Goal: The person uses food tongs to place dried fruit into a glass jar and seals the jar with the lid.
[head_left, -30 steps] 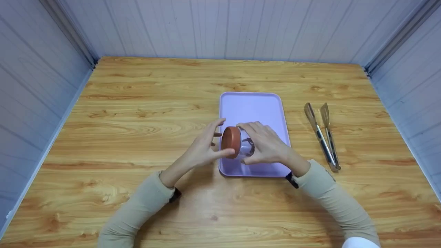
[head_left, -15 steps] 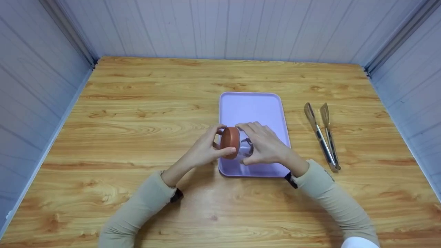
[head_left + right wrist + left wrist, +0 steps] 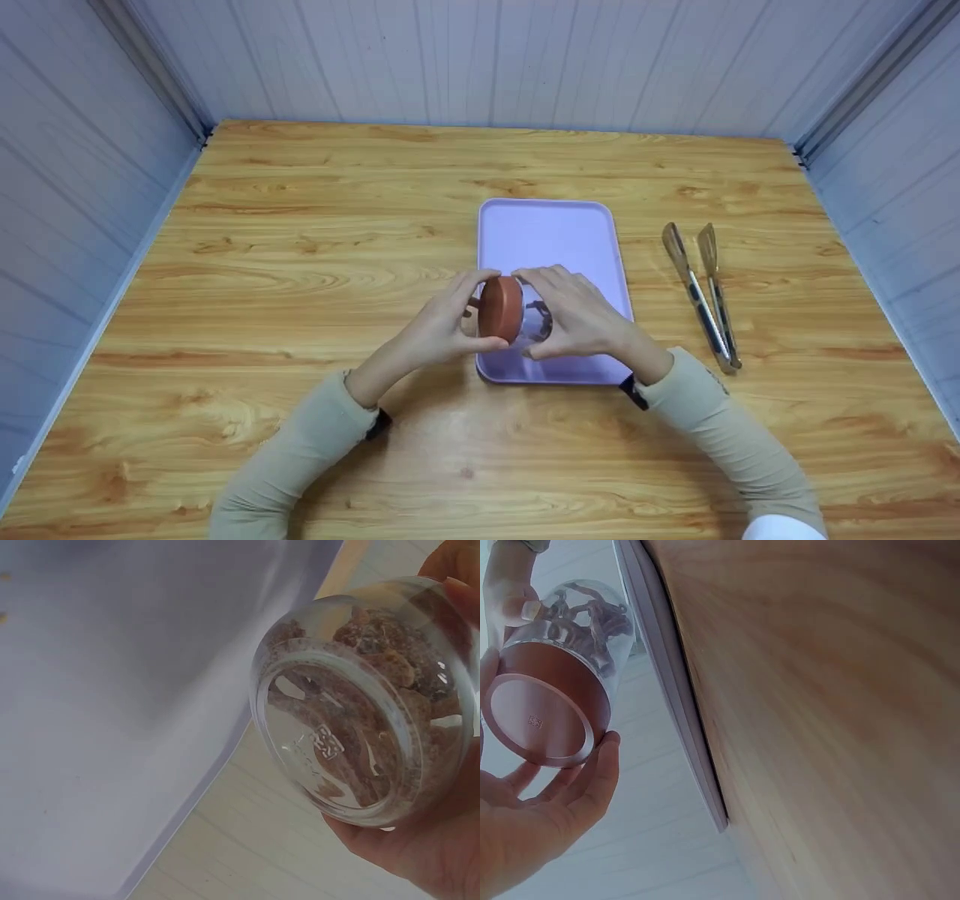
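A clear glass jar (image 3: pixel 535 322) with a reddish-brown lid (image 3: pixel 501 309) is held tilted on its side above the lilac tray (image 3: pixel 551 232). My right hand (image 3: pixel 576 315) grips the glass body. Around the lid's rim curl the thumb and fingers of my left hand (image 3: pixel 437 328). Dark brown, irregular dried pieces (image 3: pixel 382 645) show through the glass in the right wrist view; their exact kind is unclear. The left wrist view has the lid's flat top (image 3: pixel 540 720) facing the camera, with the lid sitting on the jar.
Metal tongs (image 3: pixel 705 300) with dark grip inserts lie spread on the wooden table (image 3: pixel 300 225), right of the tray. White panelled walls (image 3: pixel 465 60) enclose the table's back and sides. Two small yellowish bits (image 3: pixel 4 617) appear at the right wrist view's left edge.
My left fingers, spread apart from the lid at first, have come in around its rim. The left thumb has shifted to the lid's near lower edge. My right hand stays nearly still.
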Action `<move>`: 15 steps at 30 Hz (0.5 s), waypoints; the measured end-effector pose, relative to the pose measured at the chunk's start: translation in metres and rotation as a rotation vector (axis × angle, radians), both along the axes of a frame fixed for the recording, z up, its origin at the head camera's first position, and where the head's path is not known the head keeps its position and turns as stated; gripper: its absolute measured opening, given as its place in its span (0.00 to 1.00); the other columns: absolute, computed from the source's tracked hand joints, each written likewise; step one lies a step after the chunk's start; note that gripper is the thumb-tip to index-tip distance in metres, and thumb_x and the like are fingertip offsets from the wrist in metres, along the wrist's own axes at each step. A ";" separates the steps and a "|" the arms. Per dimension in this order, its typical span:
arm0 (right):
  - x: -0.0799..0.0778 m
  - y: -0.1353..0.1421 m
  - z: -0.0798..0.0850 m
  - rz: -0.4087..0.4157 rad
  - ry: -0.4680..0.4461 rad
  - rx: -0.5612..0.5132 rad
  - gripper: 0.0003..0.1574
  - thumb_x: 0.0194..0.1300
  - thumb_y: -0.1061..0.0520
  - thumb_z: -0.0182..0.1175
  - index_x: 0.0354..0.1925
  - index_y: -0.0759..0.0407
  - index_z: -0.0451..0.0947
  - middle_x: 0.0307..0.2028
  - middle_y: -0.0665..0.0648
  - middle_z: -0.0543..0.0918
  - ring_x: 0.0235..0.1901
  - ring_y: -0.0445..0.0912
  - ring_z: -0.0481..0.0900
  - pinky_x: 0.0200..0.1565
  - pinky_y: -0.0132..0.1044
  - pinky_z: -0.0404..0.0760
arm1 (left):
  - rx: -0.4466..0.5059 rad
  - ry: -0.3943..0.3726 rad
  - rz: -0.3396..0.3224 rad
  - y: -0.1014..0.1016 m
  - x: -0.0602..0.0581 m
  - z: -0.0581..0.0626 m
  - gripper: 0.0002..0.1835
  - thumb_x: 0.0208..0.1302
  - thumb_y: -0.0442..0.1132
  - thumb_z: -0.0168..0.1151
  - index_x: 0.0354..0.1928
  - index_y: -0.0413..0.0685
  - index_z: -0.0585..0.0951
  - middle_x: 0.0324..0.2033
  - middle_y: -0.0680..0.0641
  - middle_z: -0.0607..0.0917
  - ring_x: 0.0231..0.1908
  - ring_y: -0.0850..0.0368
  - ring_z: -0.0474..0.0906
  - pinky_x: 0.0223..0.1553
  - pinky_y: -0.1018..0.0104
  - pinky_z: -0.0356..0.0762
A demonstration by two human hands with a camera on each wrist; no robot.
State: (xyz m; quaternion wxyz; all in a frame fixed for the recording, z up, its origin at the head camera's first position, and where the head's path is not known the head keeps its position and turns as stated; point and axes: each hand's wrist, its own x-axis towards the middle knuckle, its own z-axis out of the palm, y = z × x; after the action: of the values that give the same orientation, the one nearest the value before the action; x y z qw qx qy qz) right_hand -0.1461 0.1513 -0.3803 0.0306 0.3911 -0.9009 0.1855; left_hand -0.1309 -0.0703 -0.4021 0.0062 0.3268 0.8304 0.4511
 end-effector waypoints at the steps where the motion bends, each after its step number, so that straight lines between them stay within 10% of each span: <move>1: 0.000 0.000 0.000 0.002 0.000 -0.001 0.59 0.30 0.36 0.68 0.59 0.56 0.59 0.51 0.53 0.70 0.48 0.46 0.64 0.39 0.44 0.68 | 0.000 0.019 -0.007 0.000 0.000 0.000 0.44 0.44 0.56 0.66 0.61 0.46 0.59 0.50 0.48 0.67 0.41 0.57 0.72 0.39 0.67 0.73; 7: 0.000 0.001 0.000 0.007 -0.003 0.001 0.59 0.30 0.36 0.67 0.60 0.56 0.59 0.51 0.53 0.69 0.47 0.45 0.64 0.39 0.44 0.68 | -0.025 0.048 -0.012 -0.001 0.000 -0.001 0.43 0.45 0.56 0.66 0.61 0.49 0.58 0.50 0.49 0.67 0.42 0.58 0.71 0.39 0.66 0.74; 15: 0.001 0.000 0.000 -0.004 0.008 0.010 0.58 0.31 0.35 0.67 0.59 0.56 0.59 0.52 0.53 0.69 0.48 0.46 0.64 0.39 0.44 0.67 | 0.051 -0.194 0.068 0.004 0.003 0.003 0.40 0.50 0.58 0.61 0.61 0.48 0.59 0.49 0.47 0.67 0.33 0.56 0.75 0.32 0.68 0.76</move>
State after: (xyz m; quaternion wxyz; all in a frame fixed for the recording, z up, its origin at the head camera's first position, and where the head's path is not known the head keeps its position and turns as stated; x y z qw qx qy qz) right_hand -0.1449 0.1516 -0.3801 0.0327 0.3900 -0.9025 0.1796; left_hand -0.1278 -0.0662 -0.3987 0.0630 0.2534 0.8248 0.5016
